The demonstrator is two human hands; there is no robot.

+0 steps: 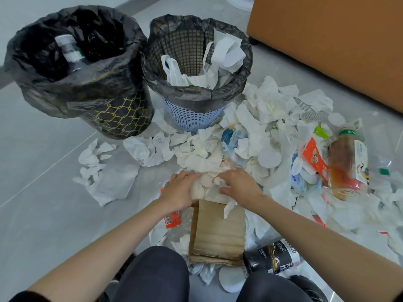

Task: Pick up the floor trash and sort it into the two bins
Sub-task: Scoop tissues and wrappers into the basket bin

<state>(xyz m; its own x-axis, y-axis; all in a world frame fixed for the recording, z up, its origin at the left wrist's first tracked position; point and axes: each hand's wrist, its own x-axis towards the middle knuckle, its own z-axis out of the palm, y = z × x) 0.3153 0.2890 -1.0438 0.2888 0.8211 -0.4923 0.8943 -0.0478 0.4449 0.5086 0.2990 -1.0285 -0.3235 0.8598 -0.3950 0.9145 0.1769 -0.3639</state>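
- My left hand (180,190) and my right hand (237,184) meet over a wad of crumpled white tissue (204,188), both sets of fingers curled into it, grasping it from either side.
- Just below my hands, toward my knees, lies a flattened piece of cardboard (218,232); the tissue sits on its far end.
- Beyond my left hand stands the black bin (117,114), lined with a dark bag and holding a bottle.
- Straight ahead of my hands is the pale blue basket bin (196,116), with white plastic bags inside.
- To the right of my right hand spreads a heap of tissues (268,110), with a tea bottle (346,164) lying on its side.
- Near my right forearm rests a dark-labelled bottle (272,256).
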